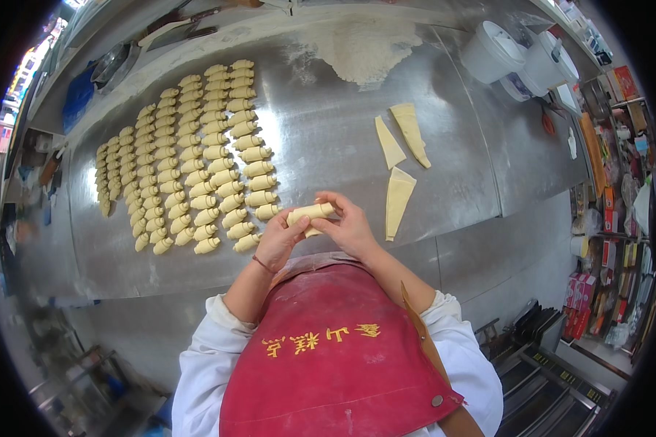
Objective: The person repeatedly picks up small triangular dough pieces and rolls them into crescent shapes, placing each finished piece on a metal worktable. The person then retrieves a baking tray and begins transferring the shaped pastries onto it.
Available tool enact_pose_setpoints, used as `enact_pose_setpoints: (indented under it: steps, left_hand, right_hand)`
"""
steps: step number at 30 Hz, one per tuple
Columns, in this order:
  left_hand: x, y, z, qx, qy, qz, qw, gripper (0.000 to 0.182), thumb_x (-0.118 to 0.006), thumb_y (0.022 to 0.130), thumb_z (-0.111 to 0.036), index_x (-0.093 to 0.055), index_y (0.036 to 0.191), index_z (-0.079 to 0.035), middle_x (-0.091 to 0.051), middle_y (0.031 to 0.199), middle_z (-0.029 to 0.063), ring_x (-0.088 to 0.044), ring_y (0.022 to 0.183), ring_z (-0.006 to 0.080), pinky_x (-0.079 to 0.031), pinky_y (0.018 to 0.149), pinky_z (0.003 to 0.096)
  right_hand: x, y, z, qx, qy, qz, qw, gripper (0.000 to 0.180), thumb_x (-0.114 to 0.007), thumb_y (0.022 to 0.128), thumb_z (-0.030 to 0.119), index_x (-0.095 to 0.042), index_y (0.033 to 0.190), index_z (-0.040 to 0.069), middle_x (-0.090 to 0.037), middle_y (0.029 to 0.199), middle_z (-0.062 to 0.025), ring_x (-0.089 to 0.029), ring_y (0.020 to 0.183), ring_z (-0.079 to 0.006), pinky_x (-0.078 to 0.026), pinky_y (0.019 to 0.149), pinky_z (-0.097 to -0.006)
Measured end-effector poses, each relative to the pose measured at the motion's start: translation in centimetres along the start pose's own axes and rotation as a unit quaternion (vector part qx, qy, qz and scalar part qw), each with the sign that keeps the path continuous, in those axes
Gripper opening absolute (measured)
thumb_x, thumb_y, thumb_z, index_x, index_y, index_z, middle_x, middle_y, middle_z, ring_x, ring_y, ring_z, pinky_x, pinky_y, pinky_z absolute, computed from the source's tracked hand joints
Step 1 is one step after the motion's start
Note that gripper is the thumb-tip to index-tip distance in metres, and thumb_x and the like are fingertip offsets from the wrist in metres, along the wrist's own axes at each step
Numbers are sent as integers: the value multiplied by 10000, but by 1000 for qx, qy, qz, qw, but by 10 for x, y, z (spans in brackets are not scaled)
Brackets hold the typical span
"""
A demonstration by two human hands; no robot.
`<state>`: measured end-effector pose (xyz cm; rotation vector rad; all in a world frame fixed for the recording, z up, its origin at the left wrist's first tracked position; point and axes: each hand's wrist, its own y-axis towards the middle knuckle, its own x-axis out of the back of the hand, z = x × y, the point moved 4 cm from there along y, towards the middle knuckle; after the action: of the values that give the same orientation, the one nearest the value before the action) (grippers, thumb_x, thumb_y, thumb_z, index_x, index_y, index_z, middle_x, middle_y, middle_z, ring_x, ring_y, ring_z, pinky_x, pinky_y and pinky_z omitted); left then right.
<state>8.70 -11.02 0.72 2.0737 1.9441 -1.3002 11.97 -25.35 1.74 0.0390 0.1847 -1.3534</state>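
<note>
Between both hands is a partly rolled piece of dough (310, 213), held above the front part of the steel worktable (328, 142). My left hand (280, 236) grips its left end, thumb on the near side. At the other end, my right hand (350, 225) has its fingers around the roll and its thumb below. A short flap of dough hangs under the roll. Left of my hands, several rows of rolled dough pieces (197, 164) cover the table. On the right lie three flat dough wedges: one upper right (410, 131), one upper left (389, 143), one lower (399, 202).
Flour (361, 49) is spread along the far side. White plastic buckets (492, 52) stand at the back right, with red-handled scissors (548, 121) nearby. Metal bowls (112, 65) and a knife (169, 35) sit at the back left. Stocked shelves (612, 218) rise on the right.
</note>
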Motion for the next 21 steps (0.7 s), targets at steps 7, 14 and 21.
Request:
enact_pose_setpoints:
  steps: [7, 14, 21]
  left_hand:
    - [9, 6, 1, -96, 51, -59, 992, 314, -622, 833, -66, -509, 1121, -9, -599, 1015, 62, -575, 876, 126, -477, 778, 256]
    - [5, 11, 0, -126, 97, -62, 985, 307, -590, 804, 10, -517, 1100, -29, -586, 1019, 49, -577, 895, 139, -465, 791, 275]
    - [-1, 6, -8, -100, 58, 3, 993, 411, -585, 814, 1, -481, 1211, -32, -562, 1066, 46, -545, 950, 123, -455, 826, 262]
  right_hand:
    - [-8, -7, -19, -264, 7, 128, 956, 267, -572, 887, 244, -606, 878, -21, -603, 685, -49, -576, 576, -106, -470, 516, -225]
    - [-6, -3, -17, -308, 2, 121, 944, 309, -521, 920, 285, -608, 854, -5, -588, 641, -44, -545, 503, -93, -430, 444, -206]
    - [-5, 9, -26, -308, 60, 73, 947, 312, -529, 913, 303, -599, 929, 0, -604, 698, -57, -550, 550, -101, -447, 497, -226]
